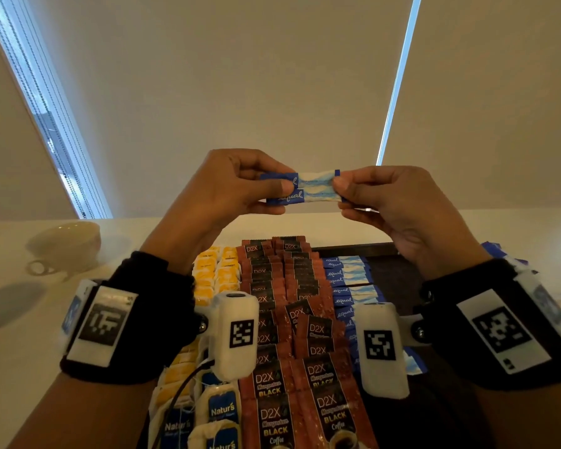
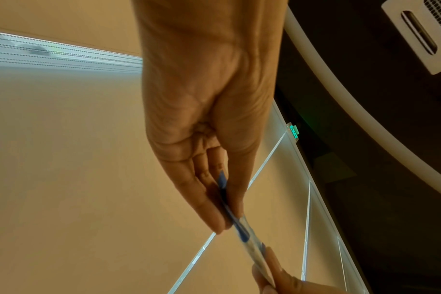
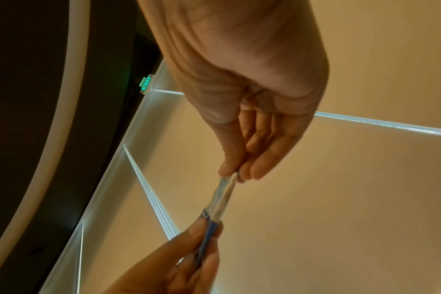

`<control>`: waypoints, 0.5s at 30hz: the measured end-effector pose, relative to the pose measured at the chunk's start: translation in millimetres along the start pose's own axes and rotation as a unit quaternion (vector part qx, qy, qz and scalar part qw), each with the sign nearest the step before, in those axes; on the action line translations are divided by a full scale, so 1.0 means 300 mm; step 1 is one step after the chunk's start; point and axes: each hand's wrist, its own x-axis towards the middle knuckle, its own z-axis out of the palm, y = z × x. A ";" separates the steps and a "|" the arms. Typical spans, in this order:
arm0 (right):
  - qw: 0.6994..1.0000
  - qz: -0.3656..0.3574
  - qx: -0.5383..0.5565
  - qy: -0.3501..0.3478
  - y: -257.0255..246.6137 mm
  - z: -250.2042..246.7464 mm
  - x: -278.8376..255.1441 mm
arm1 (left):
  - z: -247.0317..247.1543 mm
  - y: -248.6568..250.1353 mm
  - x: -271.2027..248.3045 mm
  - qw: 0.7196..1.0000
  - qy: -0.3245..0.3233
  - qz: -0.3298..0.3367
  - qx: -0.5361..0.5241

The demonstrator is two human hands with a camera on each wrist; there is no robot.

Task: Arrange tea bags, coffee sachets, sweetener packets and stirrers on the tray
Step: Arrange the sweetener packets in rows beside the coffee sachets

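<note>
Two blue-and-white sweetener packets (image 1: 314,187) are held side by side, raised above the tray. My left hand (image 1: 240,186) pinches their blue end, my right hand (image 1: 376,196) pinches the white end. The wrist views show the sweetener packets (image 2: 242,232) (image 3: 220,197) edge-on between the left hand (image 2: 214,202) and the right hand (image 3: 242,165). On the dark tray (image 1: 392,277) below lie a row of sweetener packets (image 1: 347,280), two rows of red-brown coffee sachets (image 1: 292,319) and yellow and blue tea bags (image 1: 214,273). No stirrers are visible.
A cream cup (image 1: 68,244) on a saucer stands at the left on the white table (image 1: 20,351). More sweetener packets (image 1: 496,247) lie on the table right of the tray. Closed window blinds (image 1: 272,92) rise behind the table.
</note>
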 end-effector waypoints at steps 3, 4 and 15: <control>0.999 -0.041 -0.012 0.001 -0.001 0.008 -0.002 | 0.002 0.002 -0.002 1.000 -0.007 -0.017 0.006; 0.999 -0.048 -0.018 0.002 0.000 0.010 -0.002 | 0.003 0.003 -0.003 1.000 -0.008 -0.023 0.006; 0.996 -0.042 -0.073 0.005 -0.002 -0.015 -0.003 | 0.026 0.019 -0.017 0.990 -0.036 -0.002 0.133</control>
